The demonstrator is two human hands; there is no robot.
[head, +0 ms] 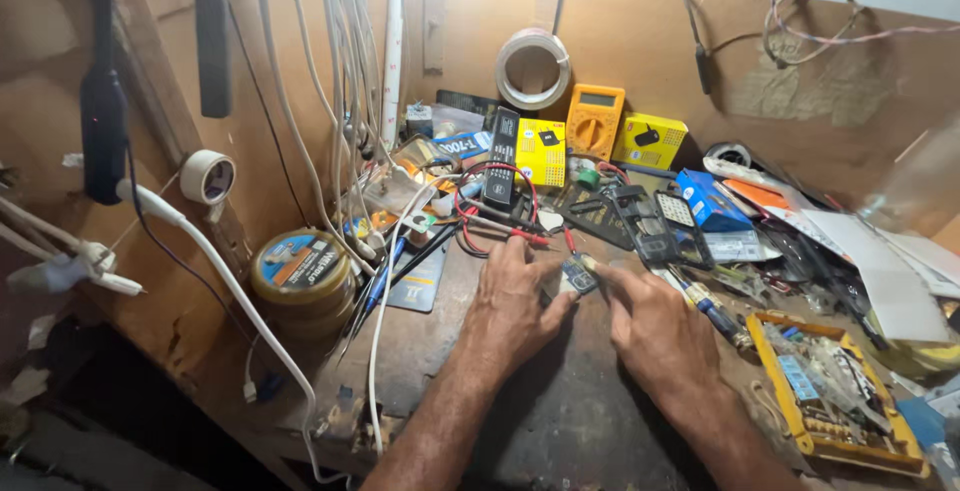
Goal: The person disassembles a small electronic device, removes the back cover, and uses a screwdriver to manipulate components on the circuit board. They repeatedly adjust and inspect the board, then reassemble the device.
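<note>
My left hand point(513, 301) and my right hand point(655, 326) rest on a dark worn workbench point(560, 411), fingertips meeting around a small dark circuit board point(579, 274) held between them just above the surface. Red and black probe leads point(495, 213) lie just beyond the left fingers. A yellow multimeter point(594, 121) leans against the back wall. A screwdriver with a blue and yellow handle point(708, 308) lies right of my right hand.
A round tin point(300, 269) sits at the left, with white cables point(340, 101) hanging above it. A yellow tray of parts point(835, 396) stands at the right. Yellow boxes point(648, 141), a blue box point(712, 201), a tape roll point(533, 69) and papers point(880, 261) crowd the back.
</note>
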